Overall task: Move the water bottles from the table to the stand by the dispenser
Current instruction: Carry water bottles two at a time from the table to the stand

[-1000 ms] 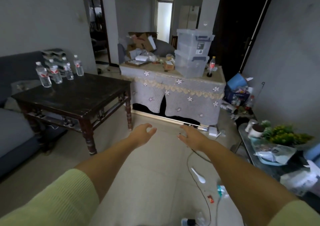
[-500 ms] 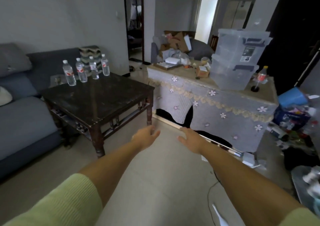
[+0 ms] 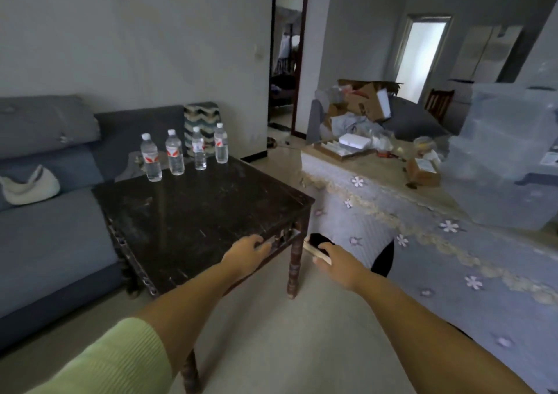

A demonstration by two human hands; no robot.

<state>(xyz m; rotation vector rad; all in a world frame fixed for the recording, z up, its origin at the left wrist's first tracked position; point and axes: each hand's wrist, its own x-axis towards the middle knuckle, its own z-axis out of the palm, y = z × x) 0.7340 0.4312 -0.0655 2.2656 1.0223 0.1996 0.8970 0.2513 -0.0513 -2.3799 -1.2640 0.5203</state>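
Dark wood table (image 3: 196,212) holds four water bottles (image 3: 174,152) at eleven o'clock, untouched. Left hand (image 3: 246,254) and right hand (image 3: 338,265) hang loose, empty; approach step, reaching comes next.

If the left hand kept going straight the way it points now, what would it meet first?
Most likely nothing at first: the left hand points across the bare top of the dark table toward its far right corner. The four water bottles stand off to the left of that line, though depth is unclear.
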